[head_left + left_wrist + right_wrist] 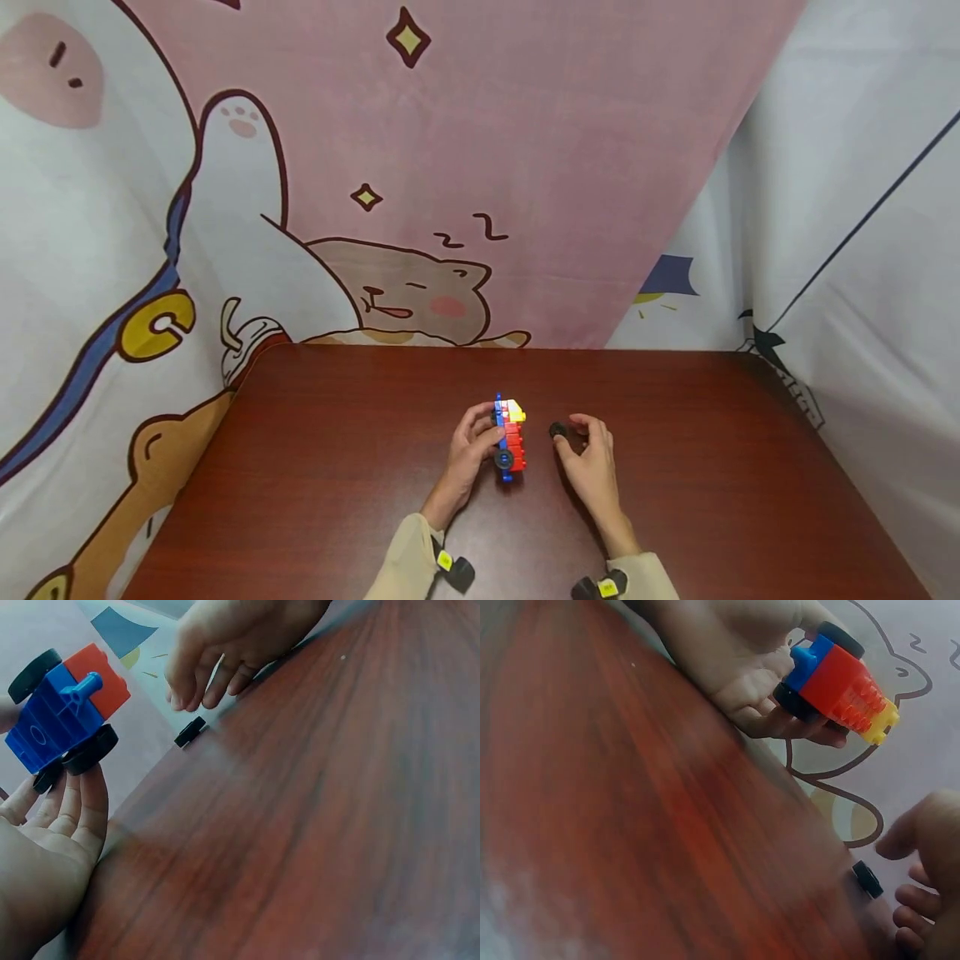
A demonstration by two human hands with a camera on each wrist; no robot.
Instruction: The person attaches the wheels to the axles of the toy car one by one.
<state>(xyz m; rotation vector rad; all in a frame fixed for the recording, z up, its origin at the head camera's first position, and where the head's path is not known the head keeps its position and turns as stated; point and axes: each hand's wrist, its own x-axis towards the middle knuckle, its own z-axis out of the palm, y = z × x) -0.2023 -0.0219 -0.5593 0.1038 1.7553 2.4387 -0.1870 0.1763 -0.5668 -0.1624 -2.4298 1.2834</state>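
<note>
My left hand (467, 450) grips a toy car (512, 446) by its side, thumb and fingers on either side of it. The car has a blue base (56, 724), red bricks (836, 686) and a yellow brick (881, 724) at one end. Black wheels (91, 750) sit along its sides, some partly behind fingers. A loose black wheel (868, 879) lies flat on the table to the right of the car. Just beside it is my right hand (592, 467), thumb and fingers loosely bent, with a gap to the wheel in both wrist views.
The brown wooden table (337, 467) spreads around both hands. A cloth printed with cartoon animals (420, 292) hangs behind its far edge, and white cloth (862, 250) hangs at the right. Each wrist carries a black camera mount (453, 571).
</note>
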